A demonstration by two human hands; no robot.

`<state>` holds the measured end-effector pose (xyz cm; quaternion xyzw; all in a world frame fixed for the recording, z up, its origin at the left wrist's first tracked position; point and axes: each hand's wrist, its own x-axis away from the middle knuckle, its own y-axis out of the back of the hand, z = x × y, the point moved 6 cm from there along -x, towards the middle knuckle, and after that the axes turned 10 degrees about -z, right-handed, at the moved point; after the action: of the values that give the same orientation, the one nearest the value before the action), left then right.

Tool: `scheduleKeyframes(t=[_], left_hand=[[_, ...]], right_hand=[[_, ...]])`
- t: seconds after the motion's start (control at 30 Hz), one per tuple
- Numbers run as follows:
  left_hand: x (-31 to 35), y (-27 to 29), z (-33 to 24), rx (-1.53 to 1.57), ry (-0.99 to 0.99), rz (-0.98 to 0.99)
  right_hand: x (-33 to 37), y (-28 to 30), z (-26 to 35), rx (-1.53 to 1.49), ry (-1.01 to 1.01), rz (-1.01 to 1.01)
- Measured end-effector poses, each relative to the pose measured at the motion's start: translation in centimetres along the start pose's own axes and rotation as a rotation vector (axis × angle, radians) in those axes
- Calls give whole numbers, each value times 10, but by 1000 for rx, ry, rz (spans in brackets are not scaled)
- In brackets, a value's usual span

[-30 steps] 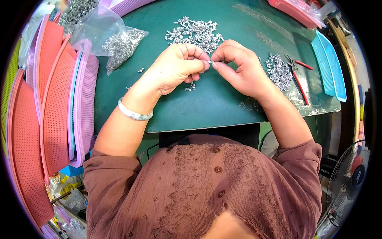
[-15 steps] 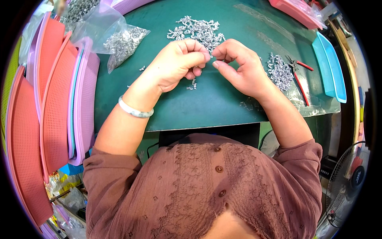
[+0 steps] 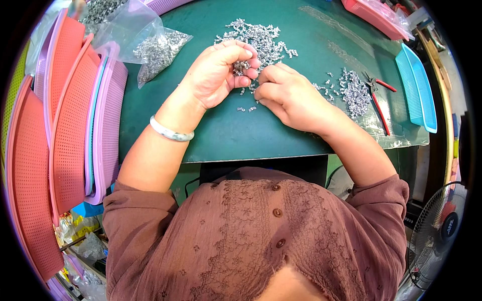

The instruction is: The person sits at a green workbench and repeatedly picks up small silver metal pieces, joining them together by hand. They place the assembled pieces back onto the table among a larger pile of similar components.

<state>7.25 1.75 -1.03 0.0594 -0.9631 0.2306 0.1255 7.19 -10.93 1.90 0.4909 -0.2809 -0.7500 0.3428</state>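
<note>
My left hand [image 3: 216, 70], with a pale bangle [image 3: 170, 131] on its wrist, is curled around several small silvery metal pieces [image 3: 241, 67]. Just right of it, my right hand [image 3: 288, 95] points down with its fingers bunched together close to the table. What its fingertips hold, if anything, is hidden. Behind both hands spreads a large pile of small silvery metal parts [image 3: 263, 37]. A few loose metal parts [image 3: 246, 109] lie on the table just below the hands. To the right of my right hand is a second, smaller pile of metal parts [image 3: 354, 93].
Red-handled pliers [image 3: 379, 103] lie beside the smaller pile, near a blue plastic basket [image 3: 417, 90]. On the left, a clear bag of metal parts [image 3: 159, 56] rests next to stacked pink and purple baskets [image 3: 75, 145]. The green tabletop [image 3: 231, 140] ends before my body.
My left hand has turned its palm up, showing the pieces in it. My right hand has turned downward toward the table, its thumb and finger no longer spread.
</note>
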Motion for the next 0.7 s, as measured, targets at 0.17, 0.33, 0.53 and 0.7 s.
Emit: scheduleKeyframes(t=[0.17, 0.33, 0.53, 0.7], left_hand=[[4, -1, 3, -193, -5, -72], [10, -13, 10, -410, 36, 4], [12, -16, 10, -407, 45, 47], [11, -14, 10, -392, 40, 10]], right_hand=[[-1, 17, -16, -58, -141, -107], [2, 26, -21, -113, -209, -215], [0, 30, -17, -153, -206, -249], [2, 31, -23, -210, -303, -240]])
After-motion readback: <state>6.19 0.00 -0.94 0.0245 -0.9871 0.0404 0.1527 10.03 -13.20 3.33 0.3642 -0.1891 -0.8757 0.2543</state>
